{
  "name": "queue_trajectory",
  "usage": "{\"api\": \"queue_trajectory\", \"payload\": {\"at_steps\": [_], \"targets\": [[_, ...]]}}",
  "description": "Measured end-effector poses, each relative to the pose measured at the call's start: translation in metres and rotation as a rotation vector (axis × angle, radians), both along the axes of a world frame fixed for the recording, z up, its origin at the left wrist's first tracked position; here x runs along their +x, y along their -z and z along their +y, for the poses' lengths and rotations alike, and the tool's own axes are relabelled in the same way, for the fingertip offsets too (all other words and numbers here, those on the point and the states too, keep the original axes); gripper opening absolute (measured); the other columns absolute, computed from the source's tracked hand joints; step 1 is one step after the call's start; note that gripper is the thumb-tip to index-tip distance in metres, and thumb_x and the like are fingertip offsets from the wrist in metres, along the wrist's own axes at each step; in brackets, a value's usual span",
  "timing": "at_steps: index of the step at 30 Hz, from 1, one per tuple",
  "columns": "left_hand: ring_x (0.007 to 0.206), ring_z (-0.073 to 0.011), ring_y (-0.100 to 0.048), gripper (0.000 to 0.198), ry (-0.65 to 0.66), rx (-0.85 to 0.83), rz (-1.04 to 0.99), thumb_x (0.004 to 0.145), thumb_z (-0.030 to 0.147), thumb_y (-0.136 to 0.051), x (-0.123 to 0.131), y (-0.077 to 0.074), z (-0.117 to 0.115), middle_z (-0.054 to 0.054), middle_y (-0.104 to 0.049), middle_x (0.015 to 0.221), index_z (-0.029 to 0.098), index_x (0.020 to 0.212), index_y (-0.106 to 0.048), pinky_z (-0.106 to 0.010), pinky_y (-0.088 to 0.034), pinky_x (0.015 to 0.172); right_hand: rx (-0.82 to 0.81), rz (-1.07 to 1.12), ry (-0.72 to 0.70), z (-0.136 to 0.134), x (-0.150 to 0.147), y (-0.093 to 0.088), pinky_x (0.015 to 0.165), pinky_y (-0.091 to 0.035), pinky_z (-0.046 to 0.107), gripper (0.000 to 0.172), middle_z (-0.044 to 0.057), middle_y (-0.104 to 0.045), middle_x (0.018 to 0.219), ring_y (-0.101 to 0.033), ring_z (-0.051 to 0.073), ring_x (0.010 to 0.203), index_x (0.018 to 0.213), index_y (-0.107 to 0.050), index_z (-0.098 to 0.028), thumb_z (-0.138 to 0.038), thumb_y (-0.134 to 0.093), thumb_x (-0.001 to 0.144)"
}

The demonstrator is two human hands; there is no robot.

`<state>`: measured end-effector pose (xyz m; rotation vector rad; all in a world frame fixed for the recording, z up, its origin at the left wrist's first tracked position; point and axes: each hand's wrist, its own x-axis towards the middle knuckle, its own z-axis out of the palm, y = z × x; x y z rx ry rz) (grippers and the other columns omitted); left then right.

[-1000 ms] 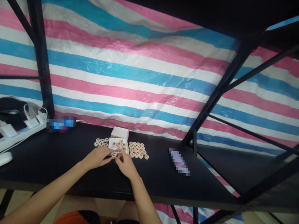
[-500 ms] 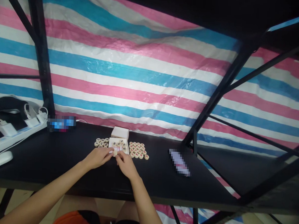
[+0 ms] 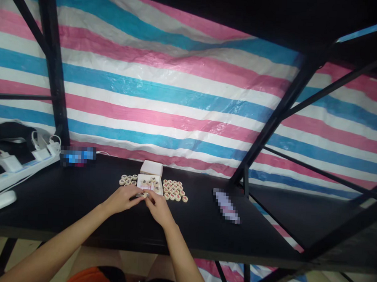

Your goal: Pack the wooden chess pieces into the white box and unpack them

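Note:
A round, pale game piece (image 3: 145, 195) is pinched between the fingertips of my left hand (image 3: 124, 199) and my right hand (image 3: 157, 206), just in front of an open white box (image 3: 161, 191). Inside the box lie several pieces with dark characters. To its right, several pieces with red characters (image 3: 172, 190) stand in rows. More dark-marked pieces (image 3: 128, 182) sit to the left, partly hidden behind my left hand. Behind the open box is a white lid or second box half (image 3: 151, 167).
A blurred-out flat object (image 3: 226, 206) lies on the black table (image 3: 190, 229) at the right. White power strip (image 3: 19, 172) with plugs and a white device (image 3: 0, 201) are at the left. Black metal posts and striped sheeting stand behind.
The fingertips of both hands have closed in around the piece and moved slightly, so less of the piece's face shows. The surrounding pieces and box look unmoved.

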<state>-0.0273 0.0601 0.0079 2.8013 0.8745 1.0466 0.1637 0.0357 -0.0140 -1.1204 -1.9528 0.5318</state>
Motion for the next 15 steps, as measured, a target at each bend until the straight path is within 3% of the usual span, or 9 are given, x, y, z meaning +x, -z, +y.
{"api": "queue_trajectory", "payload": {"at_steps": [6,8,11,13,15], "targets": [[0.088,-0.0172,-0.062,0.018,0.046,0.054,-0.007,0.088,0.026,-0.049,-0.002,0.003,0.007,-0.006,-0.068,0.094,0.020,0.096,-0.063,-0.028,-0.049,0.080,-0.059,0.009,0.012,0.004,0.000,0.004,0.067,-0.044,0.022,0.045,-0.003,-0.061,0.065,-0.056,0.013,0.059,0.131,-0.045,-0.023,-0.024,-0.049,0.086],[0.092,-0.0179,-0.061,0.017,-0.048,0.052,-0.030,0.087,0.026,-0.049,-0.014,0.001,0.015,-0.007,-0.067,0.098,0.020,0.094,-0.064,-0.029,-0.048,0.082,-0.090,-0.027,0.123,0.005,0.002,0.005,0.067,-0.044,0.022,0.049,-0.003,-0.061,0.063,-0.057,0.014,0.059,0.134,-0.042,-0.021,-0.023,-0.050,0.086],[0.085,-0.0173,-0.061,0.019,-0.317,-0.034,-0.154,0.083,0.029,-0.050,-0.043,-0.003,0.029,-0.005,-0.066,0.096,0.021,0.093,-0.063,-0.028,-0.047,0.079,-0.111,-0.166,0.344,0.006,0.004,0.004,0.068,-0.043,0.025,0.040,0.002,-0.064,0.066,-0.060,0.018,0.066,0.125,-0.053,-0.019,-0.023,-0.048,0.086],[0.069,-0.0154,-0.058,0.020,-0.439,-0.134,-0.165,0.077,0.030,-0.052,-0.063,-0.005,0.036,-0.002,-0.065,0.083,0.020,0.090,-0.064,-0.025,-0.046,0.068,-0.118,-0.264,0.454,0.006,0.004,0.003,0.067,-0.043,0.028,0.034,0.006,-0.065,0.071,-0.061,0.021,0.071,0.117,-0.059,-0.019,-0.025,-0.047,0.086],[0.062,-0.0146,-0.055,0.018,-0.477,-0.236,-0.110,0.070,0.027,-0.054,-0.075,-0.006,0.038,0.002,-0.060,0.071,0.021,0.084,-0.064,-0.024,-0.043,0.063,-0.127,-0.335,0.506,0.005,0.003,0.002,0.067,-0.043,0.029,0.031,0.009,-0.066,0.075,-0.062,0.023,0.075,0.113,-0.061,-0.019,-0.027,-0.047,0.086]]}}
